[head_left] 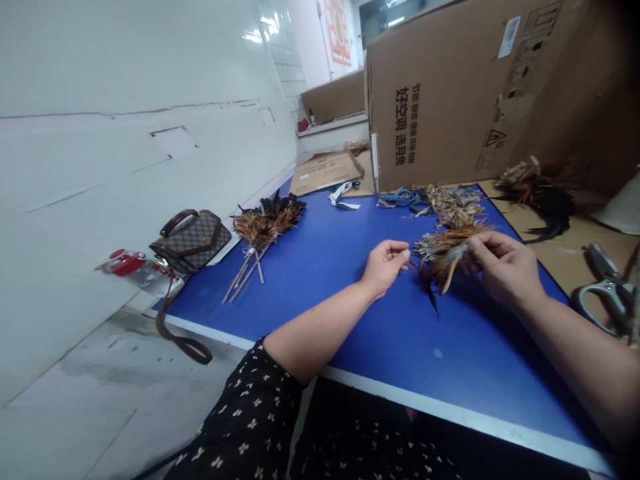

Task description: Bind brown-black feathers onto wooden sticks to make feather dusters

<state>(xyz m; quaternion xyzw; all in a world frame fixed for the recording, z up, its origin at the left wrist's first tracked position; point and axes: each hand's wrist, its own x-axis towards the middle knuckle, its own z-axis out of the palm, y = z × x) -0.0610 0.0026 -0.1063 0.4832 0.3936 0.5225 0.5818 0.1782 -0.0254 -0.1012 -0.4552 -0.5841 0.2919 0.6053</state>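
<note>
My right hand (510, 263) is closed on a bunch of brown and grey feathers (443, 257), held just above the blue tabletop (345, 333). One dark feather hangs from the bunch's lower side. To the left of the bunch, my left hand (386, 268) has its thumb and fingers pinched together; whatever lies between them is too small to make out. Behind the held bunch lies a pile of loose feathers (457, 205) beside some blue cord-like material (403, 197). Feather bundles on thin sticks (265, 227) rest farther left on the table.
A large cardboard box (450, 100) stands along the back right. Scissors (607, 293) and dark feathers (550, 207) lie on cardboard at right. At the left edge are a patterned handbag (193, 241) and a bottle (145, 270). White strips (344, 196) lie near flat cardboard (327, 172).
</note>
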